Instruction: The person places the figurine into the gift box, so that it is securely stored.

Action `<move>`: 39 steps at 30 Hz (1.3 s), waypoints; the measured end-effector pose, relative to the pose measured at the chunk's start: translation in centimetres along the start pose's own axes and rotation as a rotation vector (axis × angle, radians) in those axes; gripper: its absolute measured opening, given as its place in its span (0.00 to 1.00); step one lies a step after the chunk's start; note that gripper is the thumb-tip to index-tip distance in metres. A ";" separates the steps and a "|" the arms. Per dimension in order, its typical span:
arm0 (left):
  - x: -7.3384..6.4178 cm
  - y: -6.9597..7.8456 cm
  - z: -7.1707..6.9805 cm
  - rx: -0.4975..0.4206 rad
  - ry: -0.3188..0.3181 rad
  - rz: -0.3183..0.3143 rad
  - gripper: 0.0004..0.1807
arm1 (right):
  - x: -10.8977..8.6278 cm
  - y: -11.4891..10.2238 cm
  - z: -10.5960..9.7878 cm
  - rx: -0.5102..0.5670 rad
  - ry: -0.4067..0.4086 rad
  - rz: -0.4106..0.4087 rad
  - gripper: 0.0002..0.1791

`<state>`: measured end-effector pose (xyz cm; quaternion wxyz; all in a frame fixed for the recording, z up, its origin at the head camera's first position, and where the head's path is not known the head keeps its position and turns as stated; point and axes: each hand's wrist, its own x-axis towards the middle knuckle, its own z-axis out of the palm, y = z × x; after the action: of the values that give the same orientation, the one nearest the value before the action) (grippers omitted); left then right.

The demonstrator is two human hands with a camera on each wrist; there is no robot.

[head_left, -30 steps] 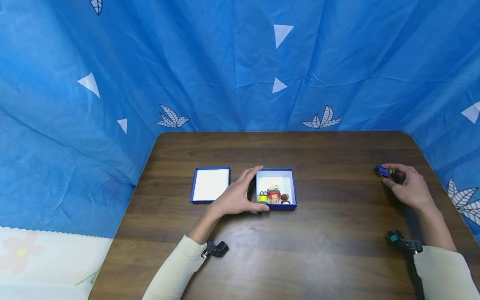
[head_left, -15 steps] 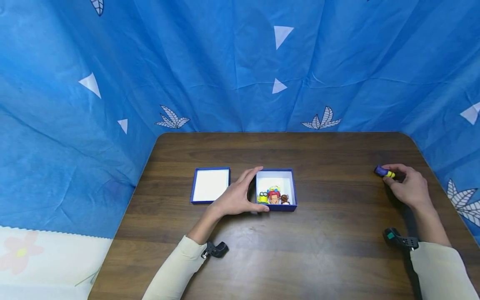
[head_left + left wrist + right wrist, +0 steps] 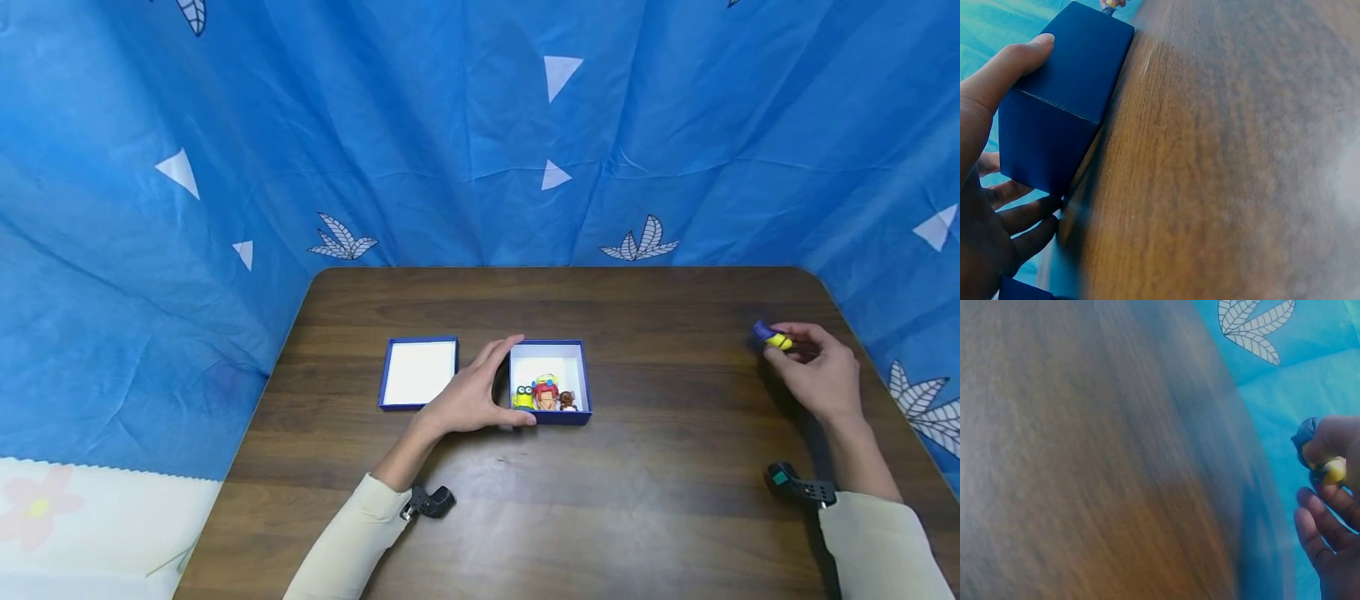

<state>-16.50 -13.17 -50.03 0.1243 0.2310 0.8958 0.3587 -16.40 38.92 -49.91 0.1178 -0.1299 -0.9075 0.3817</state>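
While the left hand [image 3: 472,398] braces the open blue box [image 3: 562,418], the right hand [image 3: 821,375] pinches a small purple-and-yellow figure [image 3: 776,338] between thumb and fingers, over the far right part of the desk [image 3: 637,500]. From where I stand, the step in hand reads as the pick-up: the grip is made, and the figure appears raised, though I cannot confirm its clearance. The left thumb bears on the near wall of the box and the fingers reach round its left side, which secures it. Inside, along the near wall, sit a yellow figure [image 3: 522,397], a red-topped figure [image 3: 547,393] and a brown figure [image 3: 567,402]; bare white floor shows behind them. The lid [image 3: 418,375] lies to the left of the box, white inner face up. In my judgement, the next move calls for a leftward transfer, then release over that bare floor. Caution: a loose pinch could let the figure drop.
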 end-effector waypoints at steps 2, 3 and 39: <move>0.0 -0.1 0.0 -0.004 -0.002 -0.002 0.69 | -0.1 -0.3 0.0 0.010 0.007 0.012 0.27; 0.0 -0.1 0.0 -0.007 -0.002 -0.002 0.69 | -0.1 -0.4 0.0 0.014 0.013 0.014 0.27; 0.1 -0.2 0.1 -0.006 0.002 0.003 0.70 | -0.1 -2.4 0.7 0.252 0.140 -0.072 0.20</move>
<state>-16.60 -13.23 -50.21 0.1236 0.2314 0.8945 0.3620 -16.89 36.81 -48.63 0.2100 -0.1076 -0.8459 0.4783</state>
